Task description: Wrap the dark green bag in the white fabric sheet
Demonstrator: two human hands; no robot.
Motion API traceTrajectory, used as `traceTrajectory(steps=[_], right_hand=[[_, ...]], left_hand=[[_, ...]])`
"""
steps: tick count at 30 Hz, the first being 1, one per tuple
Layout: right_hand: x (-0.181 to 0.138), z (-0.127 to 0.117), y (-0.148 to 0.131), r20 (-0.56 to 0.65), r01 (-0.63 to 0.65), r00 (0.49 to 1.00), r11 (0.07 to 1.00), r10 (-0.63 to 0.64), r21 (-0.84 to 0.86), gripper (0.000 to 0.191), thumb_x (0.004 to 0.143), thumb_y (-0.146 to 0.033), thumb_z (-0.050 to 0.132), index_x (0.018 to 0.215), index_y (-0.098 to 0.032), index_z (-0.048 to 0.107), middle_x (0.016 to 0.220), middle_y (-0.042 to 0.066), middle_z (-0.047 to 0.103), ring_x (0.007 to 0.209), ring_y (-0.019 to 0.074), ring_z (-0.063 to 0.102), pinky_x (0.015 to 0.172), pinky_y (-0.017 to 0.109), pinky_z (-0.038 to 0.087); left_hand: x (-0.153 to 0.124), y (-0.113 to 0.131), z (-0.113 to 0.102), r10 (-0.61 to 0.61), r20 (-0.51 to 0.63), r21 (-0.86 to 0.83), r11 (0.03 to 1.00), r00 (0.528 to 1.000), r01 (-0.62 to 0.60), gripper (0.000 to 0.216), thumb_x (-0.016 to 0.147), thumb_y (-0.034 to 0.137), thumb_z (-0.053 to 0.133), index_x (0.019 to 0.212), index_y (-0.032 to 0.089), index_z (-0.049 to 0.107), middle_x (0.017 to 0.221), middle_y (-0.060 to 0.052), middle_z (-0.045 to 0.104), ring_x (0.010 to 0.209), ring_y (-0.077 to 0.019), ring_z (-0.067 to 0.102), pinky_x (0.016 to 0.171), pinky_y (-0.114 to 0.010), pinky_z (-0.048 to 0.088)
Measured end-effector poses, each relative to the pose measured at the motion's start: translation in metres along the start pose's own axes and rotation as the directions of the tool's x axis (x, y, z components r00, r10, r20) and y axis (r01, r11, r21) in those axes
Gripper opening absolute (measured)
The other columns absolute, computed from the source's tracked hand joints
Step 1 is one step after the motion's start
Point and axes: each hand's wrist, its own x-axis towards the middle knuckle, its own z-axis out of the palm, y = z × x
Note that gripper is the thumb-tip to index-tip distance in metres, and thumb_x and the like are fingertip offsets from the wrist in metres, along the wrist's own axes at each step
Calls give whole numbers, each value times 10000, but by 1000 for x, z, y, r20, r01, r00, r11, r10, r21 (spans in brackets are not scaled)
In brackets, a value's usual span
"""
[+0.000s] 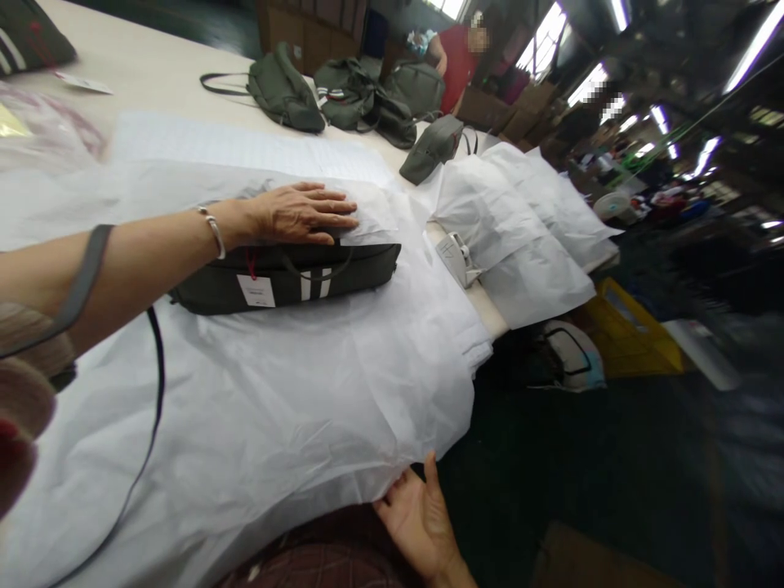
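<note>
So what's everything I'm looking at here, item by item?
dark green bag: one, white stripes and a hang tag, lying on the tissue paper near the table's edge
tissue paper: a spread of white sheets, under and partly over that bag, hanging off the table
other green bags: about five, far end of the table
wrapped bundles: several, white, at the table's right end
table: one, cream
yellow crate: one, on the floor
person in red: one, beyond the far bags
left hand: flat on the paper atop the bag, silver bangle on wrist
right hand: open, at the paper's hanging edge
</note>
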Motion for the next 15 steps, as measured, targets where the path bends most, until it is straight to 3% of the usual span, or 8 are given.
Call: traceTrajectory(steps=[5,7,11,13,15], right_hand=[[1,-9,0,-285,180,944,983,-165,30,461,555,-399,960,915,-251,714,956,12,764,916,237,699,836,379,576],[1,-12,-6,-325,190,929,982,-176,11,471,509,-373,976,878,-237,718,915,29,764,859,252,703,785,391,596],[4,-2,-23,-212,202,955,978,-208,-49,430,587,-495,926,869,-247,718,915,43,763,871,268,706,788,423,608],[6,9,-34,-150,213,958,958,-243,-190,447,662,-608,844,894,-249,717,917,59,761,919,297,705,798,458,609],[6,21,-50,-114,192,961,902,-253,-387,456,645,-621,840,895,-261,713,919,71,759,1021,360,683,836,512,603]], left_hand=[[2,-8,8,-15,-16,-16,1000,1000,15,522,1025,484,439,1521,331,379,1630,-17,299,1512,-214,224,1237,-403,76],[2,-10,10,-4,-34,-23,1000,999,3,521,1019,497,431,1516,347,387,1623,-18,315,1509,-224,242,1235,-409,88],[0,-10,12,15,-73,-30,999,997,-17,515,1014,497,439,1507,352,401,1605,-36,350,1494,-232,287,1228,-416,125],[0,-9,13,17,-107,-39,999,994,-21,507,1004,492,470,1492,361,426,1588,-37,383,1481,-237,316,1222,-421,147],[0,-7,14,17,-148,-50,998,989,-25,499,989,482,510,1471,368,455,1565,-40,423,1460,-234,357,1213,-414,178]])
